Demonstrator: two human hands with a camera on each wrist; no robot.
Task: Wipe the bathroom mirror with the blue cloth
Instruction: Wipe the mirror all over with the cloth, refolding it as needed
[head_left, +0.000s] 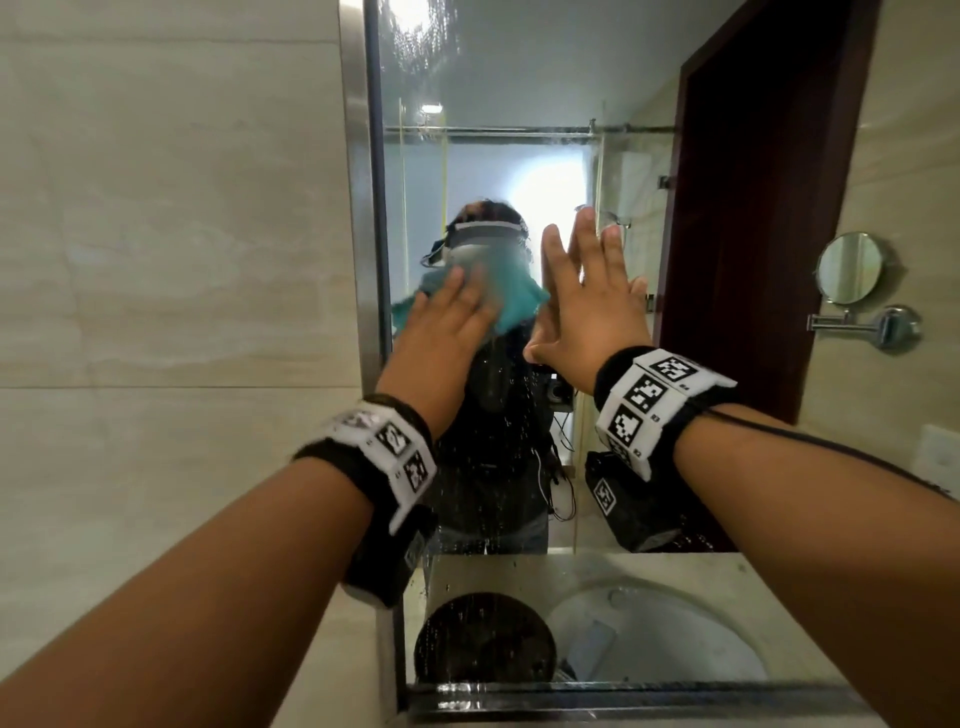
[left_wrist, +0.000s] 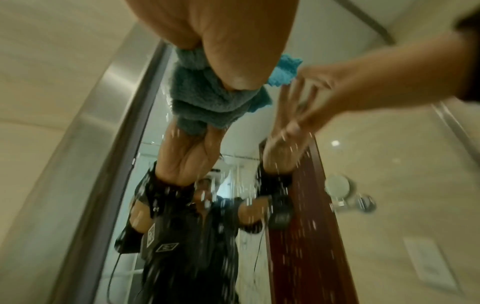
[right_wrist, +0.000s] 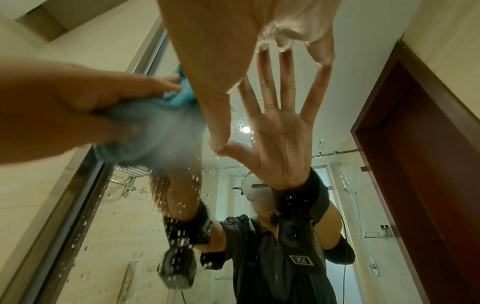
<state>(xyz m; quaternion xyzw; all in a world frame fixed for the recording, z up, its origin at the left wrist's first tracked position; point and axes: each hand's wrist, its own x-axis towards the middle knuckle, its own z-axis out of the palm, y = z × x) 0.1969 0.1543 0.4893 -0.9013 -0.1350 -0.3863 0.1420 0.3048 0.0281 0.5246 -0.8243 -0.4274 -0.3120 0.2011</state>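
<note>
The bathroom mirror (head_left: 519, 78) (left_wrist: 246, 267) (right_wrist: 116, 226) stands straight ahead, wet with droplets below my hands. My left hand (head_left: 447, 317) (left_wrist: 233, 51) (right_wrist: 78, 109) presses the blue cloth (head_left: 519, 304) (left_wrist: 200, 98) (right_wrist: 179, 98) flat against the glass near the mirror's left edge, its fingers laid over the cloth. Just to its right, my right hand (head_left: 587, 296) (left_wrist: 324, 92) (right_wrist: 233, 41) rests on the glass with fingers straight and spread, holding nothing. Its palm shows as a reflection in the right wrist view.
A steel frame (head_left: 363, 208) borders the mirror on the left, with beige tiled wall (head_left: 156, 208) beyond it. A dark wooden door (head_left: 753, 208) and a round shaving mirror (head_left: 849, 267) on an arm are to the right. A white washbasin (head_left: 649, 639) shows below.
</note>
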